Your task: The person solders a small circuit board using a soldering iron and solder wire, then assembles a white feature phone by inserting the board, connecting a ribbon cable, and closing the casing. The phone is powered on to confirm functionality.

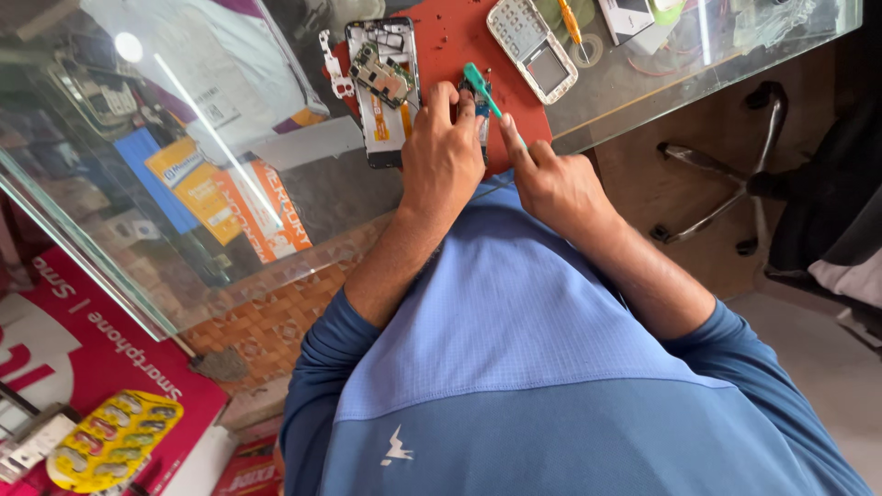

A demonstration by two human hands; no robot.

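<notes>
Glass counter (230, 184) fills the upper left, reflections all over it, printed cartons visible through the top. Its front edge runs diagonally from lower left up to the right. On the counter sits a red work mat (459, 37), the mat's near corner almost at the glass edge.

Opened phone body (384, 92) lies on the mat's left part, back off, green board and orange flex showing inside, long axis running away from the person. A white keypad phone (533, 48) lies further right on the mat, screen side up, tilted.

Left hand (443, 152) is curled closed around a small circuit board (476, 96) – dark, blue-green, mostly hidden by the fingers, only its top end showing. Board is held just above the mat, right beside the opened phone body, touching the fingertips.

Right hand (556, 184) pinches a green tool (482, 90) – slim handle, thumb and forefinger closed on it, tip angled up-left onto the board. The two hands are just beside each other, not touching.

Room: bare mat between the board and the keypad phone; right of the counter's edge the floor drops away, with an office chair base (735, 174) well apart. A yellow-handled screwdriver (570, 20) lies at the top, beyond the keypad phone.
</notes>
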